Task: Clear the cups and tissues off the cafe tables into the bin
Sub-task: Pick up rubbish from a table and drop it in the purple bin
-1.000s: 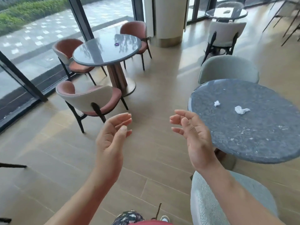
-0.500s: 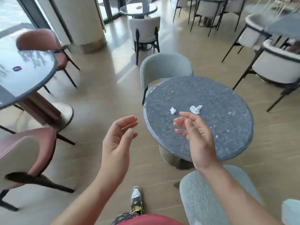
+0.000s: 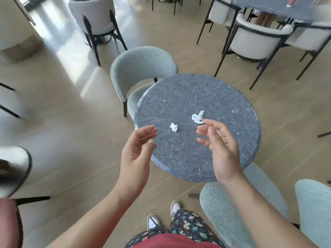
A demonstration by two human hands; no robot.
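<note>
Just beyond the right fingers [image 3: 213, 123] lies a crumpled tissue [image 3: 197, 116].

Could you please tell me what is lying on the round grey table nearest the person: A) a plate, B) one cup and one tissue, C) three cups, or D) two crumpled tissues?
D: a smaller tissue and a larger tissue, both crumpled, lie apart on the round grey table, with no cup on it.

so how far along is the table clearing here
Nothing done here yet: the small tissue and the bigger tissue lie on the round table. Left hand and right hand hold nothing, the right near the bigger tissue. Still to do: grab both, bin them.
</note>
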